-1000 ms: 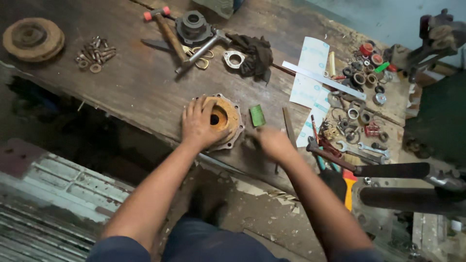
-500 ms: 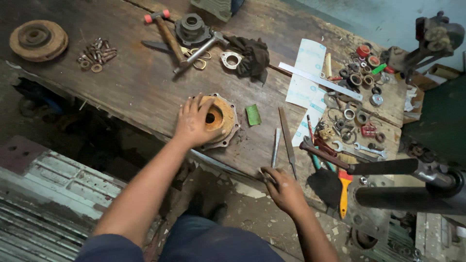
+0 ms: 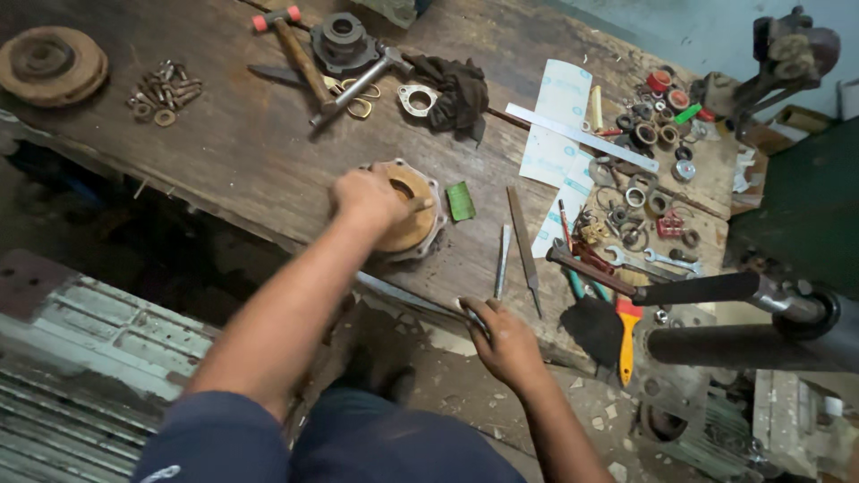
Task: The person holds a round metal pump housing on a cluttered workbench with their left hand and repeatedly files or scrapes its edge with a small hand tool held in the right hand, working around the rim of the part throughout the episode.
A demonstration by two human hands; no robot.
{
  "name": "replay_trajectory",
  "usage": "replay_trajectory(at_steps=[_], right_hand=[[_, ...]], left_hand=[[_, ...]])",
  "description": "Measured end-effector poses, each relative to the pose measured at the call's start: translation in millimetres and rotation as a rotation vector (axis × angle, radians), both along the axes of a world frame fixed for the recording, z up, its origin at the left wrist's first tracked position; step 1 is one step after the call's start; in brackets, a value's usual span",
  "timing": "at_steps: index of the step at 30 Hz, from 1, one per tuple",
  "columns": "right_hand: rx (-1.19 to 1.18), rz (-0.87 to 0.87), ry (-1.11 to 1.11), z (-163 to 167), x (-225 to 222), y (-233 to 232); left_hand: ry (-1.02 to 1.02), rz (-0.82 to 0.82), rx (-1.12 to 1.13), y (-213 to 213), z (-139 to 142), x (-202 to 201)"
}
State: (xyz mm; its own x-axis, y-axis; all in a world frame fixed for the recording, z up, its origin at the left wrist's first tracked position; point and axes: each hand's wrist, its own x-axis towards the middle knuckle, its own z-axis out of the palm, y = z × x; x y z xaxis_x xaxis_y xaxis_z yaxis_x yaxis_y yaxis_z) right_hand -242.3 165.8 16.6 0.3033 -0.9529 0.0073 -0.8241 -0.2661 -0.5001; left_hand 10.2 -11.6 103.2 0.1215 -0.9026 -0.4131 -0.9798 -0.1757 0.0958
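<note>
Gripping from above, the left hand (image 3: 371, 199) clasps the round orange-brown metal flange housing (image 3: 407, 210), which lies flat near the front edge of the worn wooden workbench (image 3: 233, 152). Right hand (image 3: 506, 338) closes its fingers on a thin metal tool (image 3: 474, 315) at the bench edge, just below two slim steel files (image 3: 514, 246); a small green block (image 3: 461, 201) sits just beside the housing.

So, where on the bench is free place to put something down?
Bare wood lies between the bolt pile and the round flange under the left hand. The right end, around the rings and washers, is crowded.
</note>
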Motion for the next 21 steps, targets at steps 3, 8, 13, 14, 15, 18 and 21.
replay_trajectory(at_steps=[3,8,13,14,15,18,21], right_hand=[[-0.019,-0.006,-0.019,1,-2,6],[-0.010,-0.033,0.020,-6,-1,9],[-0.127,-0.086,0.043,-8,12,-9],[-0.195,-0.087,0.044,-6,15,-13],[-0.137,-0.118,0.037,-3,19,-17],[-0.072,-0.181,0.030,4,32,-37],[-0.102,-0.194,0.102,8,49,-59]], left_hand=[[-0.059,-0.163,-0.074,-3,-3,18],[0.150,-0.521,-0.583,5,-34,20],[0.376,-0.380,-0.692,16,-49,12],[0.329,-0.323,-0.656,17,-50,9],[0.283,-0.264,-0.620,18,-50,6],[0.228,-0.226,-0.525,13,-50,3],[0.273,-0.296,-0.626,6,-56,7]])
